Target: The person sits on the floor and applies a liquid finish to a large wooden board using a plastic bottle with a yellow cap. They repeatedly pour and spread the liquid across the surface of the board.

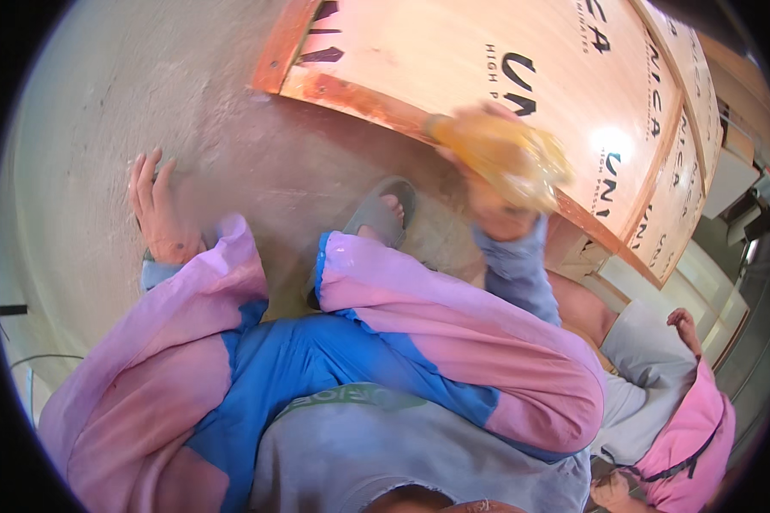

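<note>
My left hand (161, 209) is on the grey concrete surface at the left, its fingers apart and holding nothing. My right hand (492, 197) grips a crumpled, shiny yellow plastic item (522, 158), perhaps a bottle or bag, which is blurred. It is over the lower edge of a pale wooden panel (590, 103) with dark printing and orange-brown trim. Whether the item touches the panel I cannot tell. Between my hands are my sandalled foot (385, 214) and my pink-and-blue trouser legs (428, 316).
At the lower right another person (684, 427) in pink and grey is close beside me, one hand raised. Beyond them are pale boards (693, 299) and a wooden structure. A dark cable (43, 355) runs along the left edge. The grey floor (85, 214) surrounds my legs.
</note>
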`<state>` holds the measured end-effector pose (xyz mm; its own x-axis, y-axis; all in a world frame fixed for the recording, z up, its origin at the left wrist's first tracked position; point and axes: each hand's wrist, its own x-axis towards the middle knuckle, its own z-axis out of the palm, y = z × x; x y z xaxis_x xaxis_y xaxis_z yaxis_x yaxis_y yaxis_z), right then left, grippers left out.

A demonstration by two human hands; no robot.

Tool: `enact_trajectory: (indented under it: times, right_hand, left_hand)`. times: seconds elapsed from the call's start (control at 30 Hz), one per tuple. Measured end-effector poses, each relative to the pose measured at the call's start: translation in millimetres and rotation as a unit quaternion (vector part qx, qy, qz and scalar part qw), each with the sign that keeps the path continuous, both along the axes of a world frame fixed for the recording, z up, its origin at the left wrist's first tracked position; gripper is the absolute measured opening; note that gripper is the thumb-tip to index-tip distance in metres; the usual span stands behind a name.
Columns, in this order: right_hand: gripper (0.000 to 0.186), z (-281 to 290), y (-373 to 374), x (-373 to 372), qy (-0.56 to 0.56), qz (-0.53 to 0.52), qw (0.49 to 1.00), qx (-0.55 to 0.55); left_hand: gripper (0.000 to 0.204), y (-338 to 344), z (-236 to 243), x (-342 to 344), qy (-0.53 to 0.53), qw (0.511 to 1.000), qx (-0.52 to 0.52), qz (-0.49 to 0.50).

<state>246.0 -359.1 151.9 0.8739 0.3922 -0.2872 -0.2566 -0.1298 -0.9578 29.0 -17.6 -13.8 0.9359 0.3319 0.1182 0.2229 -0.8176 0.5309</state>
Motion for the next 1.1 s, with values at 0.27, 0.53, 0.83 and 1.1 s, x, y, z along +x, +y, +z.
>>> enact_trajectory:
  times: [0.27,0.53,0.83,1.1]
  right_hand:
    - [0.069,39.6,-56.9,-3.2,-0.221,-0.011,0.95,-0.221]
    - [0.056,6.2,16.0,15.7,-0.197,0.105,0.953,-0.203]
    - [0.047,17.8,3.6,31.1,-0.157,0.173,0.956,-0.178]
    - [0.053,-26.7,82.7,74.3,-0.307,0.398,0.848,-0.17]
  left_hand:
    - [0.038,-0.5,2.2,2.0,0.012,1.0,-0.001,0.02]
    - [0.036,-5.6,3.7,7.9,0.003,1.0,-0.003,0.027]
    - [0.036,-4.7,3.9,2.6,0.004,1.0,0.012,0.027]
    - [0.037,-4.2,4.5,7.3,0.0,0.999,0.015,0.04]
